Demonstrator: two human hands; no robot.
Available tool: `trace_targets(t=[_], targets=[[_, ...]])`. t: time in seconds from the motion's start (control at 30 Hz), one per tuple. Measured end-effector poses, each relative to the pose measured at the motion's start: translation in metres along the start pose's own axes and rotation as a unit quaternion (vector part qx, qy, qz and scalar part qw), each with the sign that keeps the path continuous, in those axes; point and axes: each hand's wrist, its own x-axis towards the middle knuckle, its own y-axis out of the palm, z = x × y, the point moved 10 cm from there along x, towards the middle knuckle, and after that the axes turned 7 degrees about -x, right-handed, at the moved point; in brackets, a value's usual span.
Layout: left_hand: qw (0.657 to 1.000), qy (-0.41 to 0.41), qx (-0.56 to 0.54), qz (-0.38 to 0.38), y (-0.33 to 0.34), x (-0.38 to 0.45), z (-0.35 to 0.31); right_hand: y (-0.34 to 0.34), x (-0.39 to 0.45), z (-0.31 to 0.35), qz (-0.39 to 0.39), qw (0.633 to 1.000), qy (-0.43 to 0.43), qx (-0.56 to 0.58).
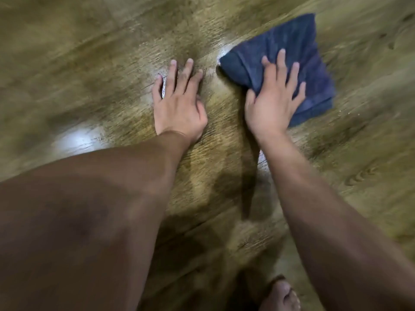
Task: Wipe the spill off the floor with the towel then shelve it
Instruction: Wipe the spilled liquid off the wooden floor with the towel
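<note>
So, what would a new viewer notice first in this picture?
The dark blue towel at upper right, pressed to the wooden floor under the right hand. Next, the left hand lies flat on the floor at centre, fingers spread, beside a shiny wet patch at the towel's corner.

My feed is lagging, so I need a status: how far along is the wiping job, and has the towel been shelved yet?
Done: the dark blue towel is already down on the wooden floor.
In hand: the right hand presses flat on the towel, mid-wipe; the left hand rests on the floor. A wet sheen shows at the towel's left corner, though blur makes its extent unclear.
Left: finishing the wipe and shelving; no shelf is visible.
</note>
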Motion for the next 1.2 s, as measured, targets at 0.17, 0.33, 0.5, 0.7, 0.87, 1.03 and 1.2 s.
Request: trace_targets(t=[0.17, 0.33, 0.5, 0.7, 0.87, 1.03, 1.2], targets=[[1.0, 0.002, -0.003, 0.007, 0.002, 0.002, 0.0, 0.017, -0.153, 0.007, 0.038, 0.999, 0.027, -0.007], [1.0, -0.001, -0.009, 0.01, 0.002, 0.002, 0.001, 0.025, -0.174, 0.002, 0.073, 0.997, -0.016, -0.024], [1.0, -0.004, 0.006, 0.026, 0.002, 0.002, 0.0, 0.014, -0.072, -0.014, 0.031, 0.998, -0.027, -0.036], [1.0, 0.003, 0.013, 0.02, 0.002, 0.001, -0.002, -0.003, 0.08, -0.018, 0.0, 0.998, 0.055, -0.026], [1.0, 0.004, 0.003, 0.013, 0.001, 0.001, -0.001, -0.002, 0.085, -0.012, -0.007, 0.998, 0.038, -0.053], [1.0, 0.002, 0.001, 0.009, -0.001, 0.001, -0.003, 0.006, 0.025, 0.0, 0.018, 0.999, 0.004, -0.032], [1.0, 0.0, -0.003, 0.003, -0.002, 0.002, -0.001, 0.018, -0.115, 0.005, 0.03, 0.998, -0.01, -0.045]])
